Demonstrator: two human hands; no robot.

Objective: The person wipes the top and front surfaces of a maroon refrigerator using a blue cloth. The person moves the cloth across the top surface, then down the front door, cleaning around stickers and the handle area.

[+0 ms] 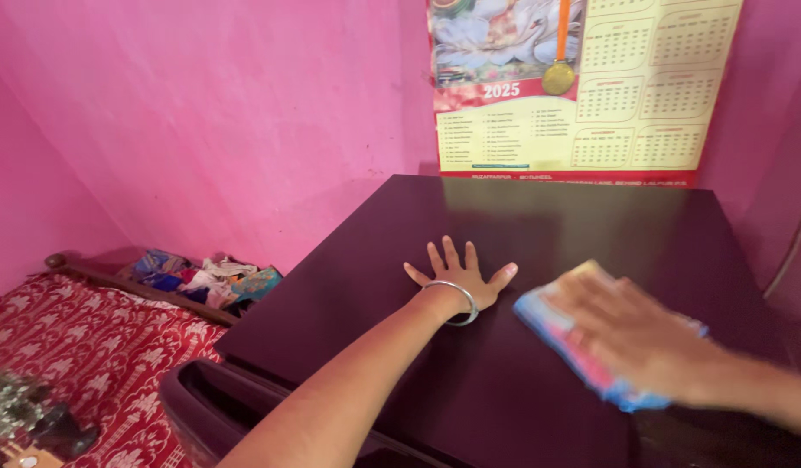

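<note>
A home bedroom with bright pink walls (pixel 227 121). A bed with a red patterned cover (pixel 80 355) sits beside a dark maroon cabinet top (pixel 539 225). A wall calendar (pixel 582 87) hangs above, and folded clothes (pixel 205 279) lie piled at the bed's head.

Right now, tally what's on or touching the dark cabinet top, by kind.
Hands: 2, left hand flat with fingers spread, right hand blurred on the cloth
Cloths: 1, blue and pink cloth
Bangles: 1, silver bangle on the left wrist
Total: 4, all on the cabinet top
</note>
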